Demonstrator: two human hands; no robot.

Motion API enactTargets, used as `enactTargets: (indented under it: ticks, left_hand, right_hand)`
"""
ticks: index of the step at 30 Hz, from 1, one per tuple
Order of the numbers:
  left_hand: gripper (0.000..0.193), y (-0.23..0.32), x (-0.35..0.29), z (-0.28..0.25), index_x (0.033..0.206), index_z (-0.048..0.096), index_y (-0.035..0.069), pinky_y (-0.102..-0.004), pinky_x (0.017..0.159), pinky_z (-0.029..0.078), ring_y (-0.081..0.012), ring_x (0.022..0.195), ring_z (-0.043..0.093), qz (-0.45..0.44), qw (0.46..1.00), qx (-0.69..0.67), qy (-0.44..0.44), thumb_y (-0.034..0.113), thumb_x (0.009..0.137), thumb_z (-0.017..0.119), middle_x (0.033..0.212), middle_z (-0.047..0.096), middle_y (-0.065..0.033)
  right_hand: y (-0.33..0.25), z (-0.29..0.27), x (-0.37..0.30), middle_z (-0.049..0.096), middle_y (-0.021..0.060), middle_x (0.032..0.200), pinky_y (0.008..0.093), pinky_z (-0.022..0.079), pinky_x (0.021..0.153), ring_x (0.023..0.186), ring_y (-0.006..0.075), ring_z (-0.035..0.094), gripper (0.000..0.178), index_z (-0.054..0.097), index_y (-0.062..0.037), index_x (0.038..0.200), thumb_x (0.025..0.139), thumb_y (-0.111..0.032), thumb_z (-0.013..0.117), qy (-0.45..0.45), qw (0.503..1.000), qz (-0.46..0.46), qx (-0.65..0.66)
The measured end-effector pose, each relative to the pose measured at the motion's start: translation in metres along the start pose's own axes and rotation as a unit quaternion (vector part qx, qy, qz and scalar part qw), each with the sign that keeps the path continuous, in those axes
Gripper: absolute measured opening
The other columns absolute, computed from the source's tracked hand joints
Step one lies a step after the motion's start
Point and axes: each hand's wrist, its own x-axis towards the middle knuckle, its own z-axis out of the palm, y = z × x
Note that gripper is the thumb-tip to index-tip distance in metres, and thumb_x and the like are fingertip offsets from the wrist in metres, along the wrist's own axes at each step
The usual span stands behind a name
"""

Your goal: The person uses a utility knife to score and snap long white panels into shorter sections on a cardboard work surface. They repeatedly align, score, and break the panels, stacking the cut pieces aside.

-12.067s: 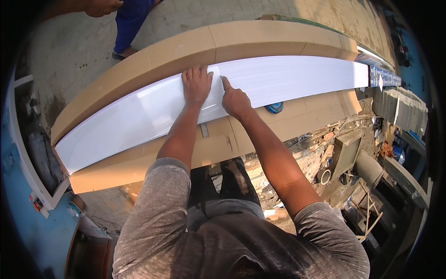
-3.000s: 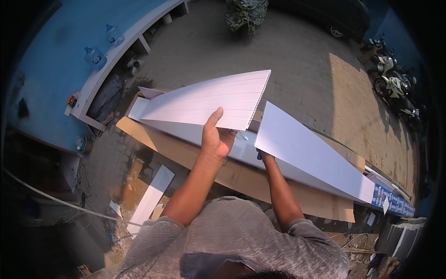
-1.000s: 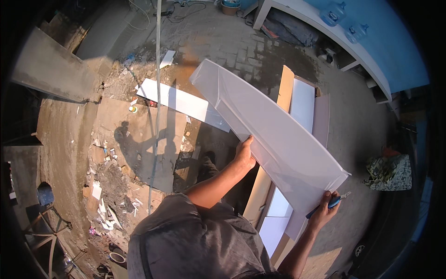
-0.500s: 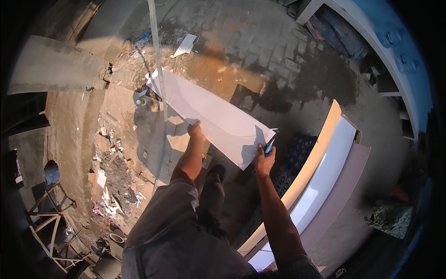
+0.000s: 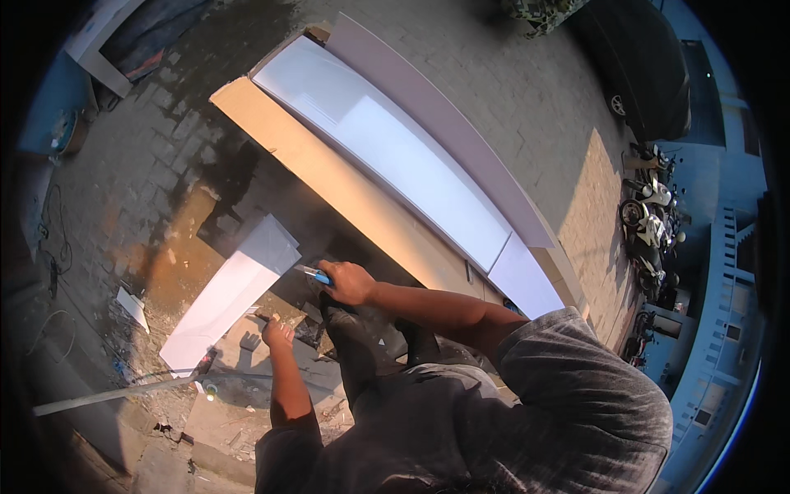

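Note:
My right hand [image 5: 349,284] is closed around a blue-handled utility knife [image 5: 319,275], its metal tip pointing left toward the near corner of a long white panel [image 5: 234,292]. The panel lies slanted low on my left, its far end by a pole. My left hand [image 5: 278,333] is just beside the panel's near long edge, fingers partly spread, with a small gap between it and the panel. Its shadow falls on the ground next to it.
Beyond my right arm lies a long stack: a tan cardboard strip [image 5: 329,185], a glossy white panel [image 5: 387,144] and a mauve-grey board [image 5: 444,115]. A grey pole [image 5: 107,398] crosses at lower left near rubble. Parked motorcycles [image 5: 650,226] stand far right.
The view has swung round to the right, bringing motorcycles and a blue building in. My left hand has come off the white panel's edge. My right hand still holds the knife.

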Motion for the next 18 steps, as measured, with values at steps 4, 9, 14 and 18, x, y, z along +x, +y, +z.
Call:
enactTargets:
  ticks: [4, 9, 14, 18]
  left_hand:
    - [0.038, -0.026, -0.117, 0.097, 0.139, 0.058, 0.005, -0.0403, 0.091, 0.057, -0.0261, 0.110, 0.069, 0.157, 0.973, 0.154, -0.067, 0.027, 0.108, 0.057, 0.130, 0.065, -0.0122]
    - [0.026, -0.113, -0.283, 0.257, 0.127, 0.062, 0.000, -0.0326, 0.080, 0.059, -0.0171, 0.090, 0.069, 0.345, 0.851, 0.291, -0.267, 0.016, 0.106, 0.062, 0.108, 0.069, -0.0095]
    - [0.047, -0.305, -0.338, 0.374, 0.144, 0.052, -0.004, -0.0455, 0.106, 0.057, -0.0335, 0.124, 0.064, 0.061, 0.796, 0.406, -0.445, 0.026, 0.109, 0.064, 0.136, 0.060, -0.0231]
    - [0.067, -0.432, -0.339, 0.443, 0.158, 0.039, -0.004, -0.0556, 0.120, 0.045, -0.0455, 0.146, 0.048, -0.095, 0.885, 0.359, -0.281, 0.033, 0.109, 0.065, 0.160, 0.042, -0.0299]
  right_hand:
    - [0.079, -0.063, -0.172, 0.076, 0.0220, 0.099, 0.0563, 0.056, 0.087, 0.098, 0.0463, 0.072, 0.029, 0.061, -0.0079, 0.119, 0.096, -0.024, 0.068, 0.051, 0.996, 0.057, 0.048]
    - [0.253, -0.059, -0.325, 0.076, 0.0174, 0.094, 0.0424, 0.058, 0.070, 0.077, 0.0295, 0.074, 0.027, 0.064, -0.0053, 0.118, 0.096, -0.019, 0.070, 0.402, 0.795, 0.369, 0.264]
    - [0.381, -0.038, -0.439, 0.074, 0.0066, 0.095, 0.0315, 0.051, 0.051, 0.071, 0.0150, 0.072, 0.021, 0.063, -0.0070, 0.118, 0.101, -0.019, 0.068, 0.610, 0.449, 0.451, 0.471]
    - [0.421, -0.038, -0.484, 0.074, 0.0055, 0.097, 0.0287, 0.051, 0.050, 0.074, 0.0153, 0.074, 0.025, 0.064, -0.0069, 0.120, 0.101, -0.022, 0.070, 0.579, 0.495, 0.421, 0.493]
